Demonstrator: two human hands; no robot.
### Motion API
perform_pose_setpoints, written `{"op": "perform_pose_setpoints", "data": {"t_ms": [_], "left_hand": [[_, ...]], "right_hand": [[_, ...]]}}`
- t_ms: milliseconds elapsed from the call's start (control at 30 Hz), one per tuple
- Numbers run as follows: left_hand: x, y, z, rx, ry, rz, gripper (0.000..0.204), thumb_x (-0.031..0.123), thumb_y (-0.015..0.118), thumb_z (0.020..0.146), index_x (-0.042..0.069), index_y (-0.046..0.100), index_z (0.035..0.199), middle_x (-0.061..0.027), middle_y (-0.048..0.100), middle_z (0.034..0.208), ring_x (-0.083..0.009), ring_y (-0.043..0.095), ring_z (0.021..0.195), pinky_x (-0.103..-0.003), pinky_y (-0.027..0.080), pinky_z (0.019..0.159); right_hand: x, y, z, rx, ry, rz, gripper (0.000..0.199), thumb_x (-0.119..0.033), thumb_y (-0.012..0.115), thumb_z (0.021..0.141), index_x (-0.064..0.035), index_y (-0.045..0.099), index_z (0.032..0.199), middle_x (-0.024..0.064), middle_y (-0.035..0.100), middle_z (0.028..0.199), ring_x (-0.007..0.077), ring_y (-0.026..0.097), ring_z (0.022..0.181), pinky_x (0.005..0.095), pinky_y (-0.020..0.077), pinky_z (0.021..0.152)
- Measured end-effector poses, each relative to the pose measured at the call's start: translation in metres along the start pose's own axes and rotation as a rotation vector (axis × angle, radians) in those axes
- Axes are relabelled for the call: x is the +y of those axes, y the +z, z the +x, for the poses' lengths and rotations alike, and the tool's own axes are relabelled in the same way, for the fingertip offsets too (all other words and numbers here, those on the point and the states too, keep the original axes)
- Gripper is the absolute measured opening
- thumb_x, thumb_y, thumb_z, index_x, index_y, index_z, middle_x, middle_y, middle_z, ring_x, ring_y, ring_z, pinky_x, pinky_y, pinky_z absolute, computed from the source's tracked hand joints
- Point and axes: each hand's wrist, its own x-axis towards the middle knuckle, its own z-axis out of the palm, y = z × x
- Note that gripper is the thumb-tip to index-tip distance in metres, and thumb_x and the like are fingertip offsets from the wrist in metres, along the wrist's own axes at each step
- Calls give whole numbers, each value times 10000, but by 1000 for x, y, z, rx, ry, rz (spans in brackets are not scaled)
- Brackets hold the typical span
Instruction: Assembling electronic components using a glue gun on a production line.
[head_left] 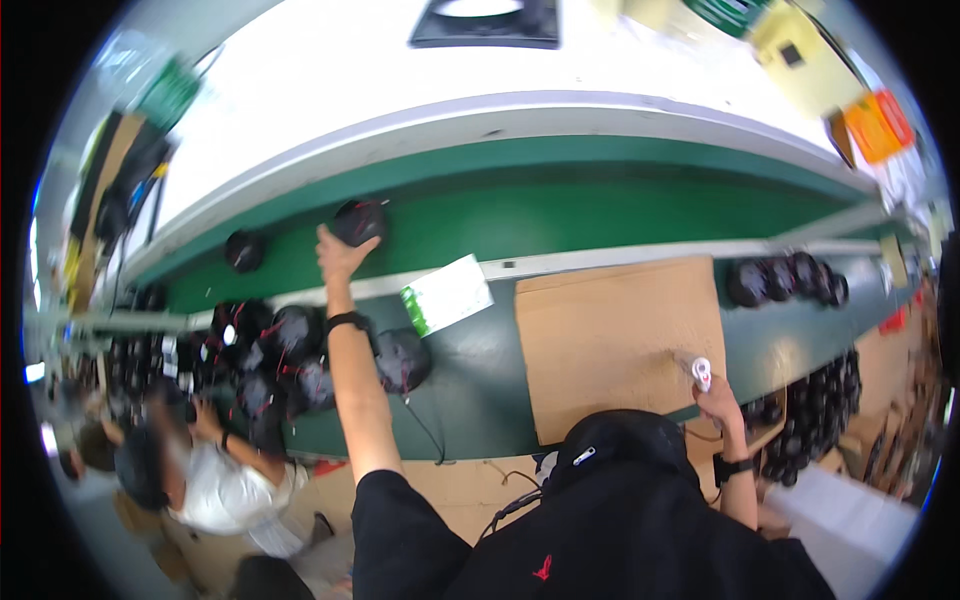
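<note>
Green bench (pixel 472 375) w/ cardboard (pixel 610 350), blk parts (pixel 404 360); L hand (pixel 342 257) around blk unit (pixel 360 222), R hand (pixel 717 402) around tool (pixel 701 373)

At ten o'clock we are recording a black round part (pixel 360 222) marked with red; between eight and nine, a cluster of round pieces (pixel 298 328) is showing black with red streaks. At four we are noting a whitish tool (pixel 701 372) with red accents and plain tan cardboard (pixel 612 340). A central white sheet (pixel 460 290) is showing green toward its eight-o'clock side. We are logging a mid-green strip (pixel 560 205) at one, a darker green tabletop (pixel 470 400) at six and an orange box (pixel 878 126) at two.
</note>
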Motion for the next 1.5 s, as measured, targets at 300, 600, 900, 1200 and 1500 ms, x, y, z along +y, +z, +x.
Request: {"op": "perform_pose_setpoints", "data": {"t_ms": [300, 600, 900, 1200, 1500], "left_hand": [[-25, 26, 62, 30, -9, 27, 1390, 595, 940, 494, -109, 267, 1486, -294, 421, 1473, -465, 439, 1352, -490, 363, 1158], [188, -11, -236, -439, 1017, -210, 1190, 227, 949, 492, -28, 346, 1487, -246, 428, 1472, -413, 409, 1382, -450, 353, 1153], [189, 101, -436, -296, 586, -5, 1182, 384, 927, 595, 130, 268, 1543, -255, 348, 1494, -466, 446, 1315, -498, 471, 1034], [193, 86, -483, -498, -21, -36, 1032, 401, 830, 790, -2, 246, 1539, -247, 666, 1097, -311, 725, 854, -394, 560, 701], [165, 95, -474, -443, 165, -181, 335, 255, 842, 794, 24, 680, 974, -27, 539, 670, -114, 491, 616, -265, 372, 537]], "right_hand": [[-30, -7, 1, -139, 94, 108, 265, -113, 552, 802, -67, 664, 1037, 126, 704, 796, 214, 707, 585, 331, 561, 501], [11, -17, -1, -146, 87, 236, 217, -73, 564, 780, -49, 660, 973, 128, 690, 759, 214, 717, 592, 326, 552, 492], [45, 23, 1, -66, -204, 293, 409, -55, 651, 738, 22, 641, 1140, 203, 710, 870, 347, 722, 904, 411, 557, 816], [99, 2, 14, -153, -224, 348, 446, 9, 658, 787, 37, 615, 1231, 177, 689, 1009, 236, 669, 873, 311, 508, 830], [75, 4, 8, -57, -242, 210, 317, 18, 632, 879, -2, 648, 1195, 120, 705, 1061, 246, 687, 845, 327, 533, 775]]}}
